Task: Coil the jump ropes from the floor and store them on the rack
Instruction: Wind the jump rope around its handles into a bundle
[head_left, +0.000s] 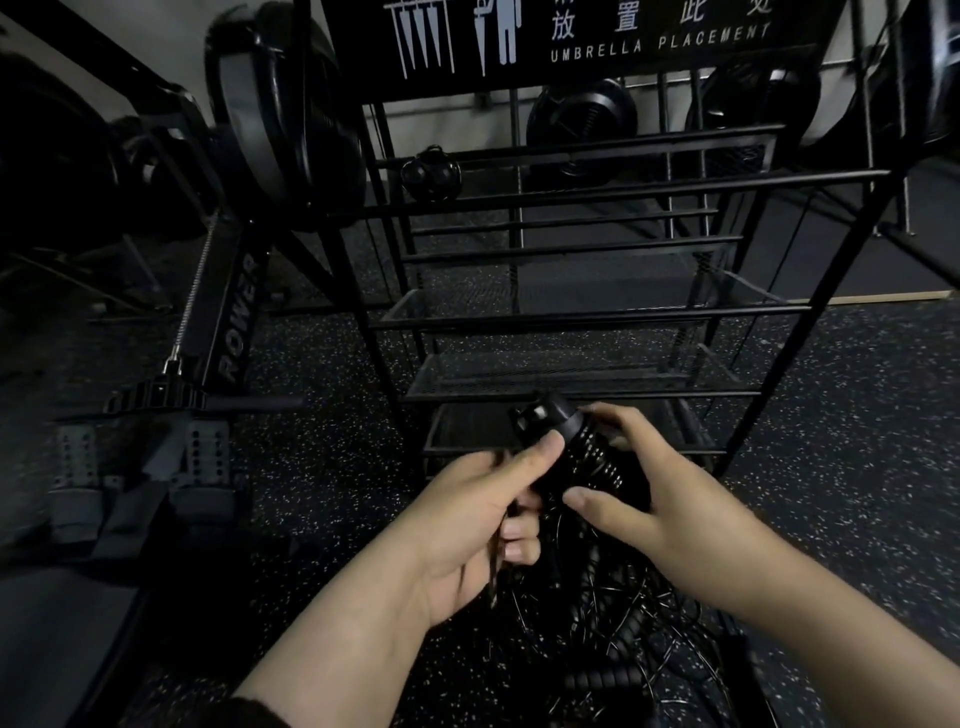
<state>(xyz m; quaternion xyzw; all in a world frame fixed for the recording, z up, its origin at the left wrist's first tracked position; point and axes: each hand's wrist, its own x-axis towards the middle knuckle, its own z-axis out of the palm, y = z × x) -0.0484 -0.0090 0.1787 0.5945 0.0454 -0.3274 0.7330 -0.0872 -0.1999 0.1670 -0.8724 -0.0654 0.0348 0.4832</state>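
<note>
Gripping jump-rope handles (566, 447) before rack (571, 312)

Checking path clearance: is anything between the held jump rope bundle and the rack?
Nothing visible. Both hands, left and right, hold the jump rope bundle directly before the rack, whose open bars face it.

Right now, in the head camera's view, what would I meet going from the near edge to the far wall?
Loose ropes on the floor → left hand and right hand holding a wound jump rope bundle → black rack → umbrella placement sign.
</note>
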